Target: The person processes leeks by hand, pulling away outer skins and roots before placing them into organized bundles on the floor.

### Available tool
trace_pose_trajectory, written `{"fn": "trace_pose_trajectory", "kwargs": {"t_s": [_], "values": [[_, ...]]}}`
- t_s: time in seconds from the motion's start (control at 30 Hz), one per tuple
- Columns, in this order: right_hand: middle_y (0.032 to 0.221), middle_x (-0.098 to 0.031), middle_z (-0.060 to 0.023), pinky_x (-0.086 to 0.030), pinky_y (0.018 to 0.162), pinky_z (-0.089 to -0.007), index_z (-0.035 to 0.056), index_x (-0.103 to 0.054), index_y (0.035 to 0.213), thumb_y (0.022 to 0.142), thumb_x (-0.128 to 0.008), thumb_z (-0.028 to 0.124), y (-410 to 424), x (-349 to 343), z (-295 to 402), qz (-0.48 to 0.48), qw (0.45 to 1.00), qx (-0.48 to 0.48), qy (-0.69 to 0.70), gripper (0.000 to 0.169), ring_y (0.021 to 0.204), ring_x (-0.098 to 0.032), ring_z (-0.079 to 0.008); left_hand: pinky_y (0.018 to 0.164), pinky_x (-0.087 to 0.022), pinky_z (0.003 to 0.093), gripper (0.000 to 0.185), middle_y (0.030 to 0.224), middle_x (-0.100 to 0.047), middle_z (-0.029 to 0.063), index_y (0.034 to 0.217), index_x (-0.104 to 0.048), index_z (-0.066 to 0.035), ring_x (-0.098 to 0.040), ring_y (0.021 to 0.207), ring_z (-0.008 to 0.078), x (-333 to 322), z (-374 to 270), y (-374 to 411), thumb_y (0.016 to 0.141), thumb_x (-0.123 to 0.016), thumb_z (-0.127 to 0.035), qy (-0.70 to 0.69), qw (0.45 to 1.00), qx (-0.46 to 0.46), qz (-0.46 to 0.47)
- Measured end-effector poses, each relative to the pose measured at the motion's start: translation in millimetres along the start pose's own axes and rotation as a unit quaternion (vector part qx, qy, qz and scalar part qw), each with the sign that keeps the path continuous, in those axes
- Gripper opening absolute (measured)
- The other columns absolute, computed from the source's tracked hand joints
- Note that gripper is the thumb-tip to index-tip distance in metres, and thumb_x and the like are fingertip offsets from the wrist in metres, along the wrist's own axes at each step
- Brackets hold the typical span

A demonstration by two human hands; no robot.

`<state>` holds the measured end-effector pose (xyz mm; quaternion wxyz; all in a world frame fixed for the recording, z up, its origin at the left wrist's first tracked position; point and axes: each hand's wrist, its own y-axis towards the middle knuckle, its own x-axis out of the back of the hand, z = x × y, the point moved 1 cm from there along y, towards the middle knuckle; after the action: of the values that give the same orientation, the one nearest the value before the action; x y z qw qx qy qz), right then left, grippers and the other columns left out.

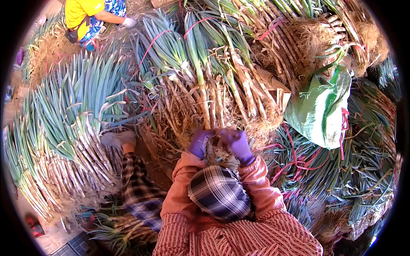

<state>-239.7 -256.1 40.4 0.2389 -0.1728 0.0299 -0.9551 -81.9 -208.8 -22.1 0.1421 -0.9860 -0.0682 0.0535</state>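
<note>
Both my hands wear purple gloves and are close together at the root ends of long green onions (205, 102). My left hand (201, 140) is curled at the base of a stalk; its fingers are partly hidden, so its grip is unclear. Beside it, my right hand (235, 142) is bent and slightly blurred, and what lies between its fingers cannot be made out. Above the hands lie onions with brown, dry outer leaves and tangled roots. A pink tie (153, 44) crosses the green leaves farther up.
Rows of green onions (89, 128) lie at left. A green-white woven sack (323, 112) and pink strips (294, 156) lie at right, over more onion leaves. A co-worker in a yellow shirt (84, 11) is at upper left. A dark plastic crate (75, 246) stands at lower left.
</note>
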Motion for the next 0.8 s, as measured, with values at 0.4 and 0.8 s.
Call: {"fn": "trace_pose_trajectory", "kwargs": {"t_s": [0.4,0.8], "values": [[0.082,-0.068,-0.0149,-0.051,0.051,-0.0264,-0.0125,-0.063,0.095,0.086,-0.053,-0.001,76.2,-7.5,3.1,0.028,0.986,-0.045,0.155,0.018,0.06,-0.062,-0.0173,0.059,-0.047,0.025,0.026,0.081,-0.068,0.0133,0.087,-0.068,0.005,-0.063,0.065,0.0175,4.6,-58.9,-26.6,0.08,-0.067,-0.019,-0.213,0.969,0.123,0.005],[0.082,-0.067,-0.0057,-0.052,0.058,-0.0281,0.0061,-0.071,0.088,0.078,-0.068,0.009,79.8,-1.4,-98.6,0.002,0.986,0.044,-0.16,0.01,0.067,-0.063,-0.0165,0.064,-0.049,0.0269,0.029,0.083,-0.065,0.0095,0.101,-0.063,0.007,-0.062,0.07,0.0167,-33.1,16.4,15.1,0.075,-0.07,-0.004,-0.232,0.963,0.104,-0.084]]}}
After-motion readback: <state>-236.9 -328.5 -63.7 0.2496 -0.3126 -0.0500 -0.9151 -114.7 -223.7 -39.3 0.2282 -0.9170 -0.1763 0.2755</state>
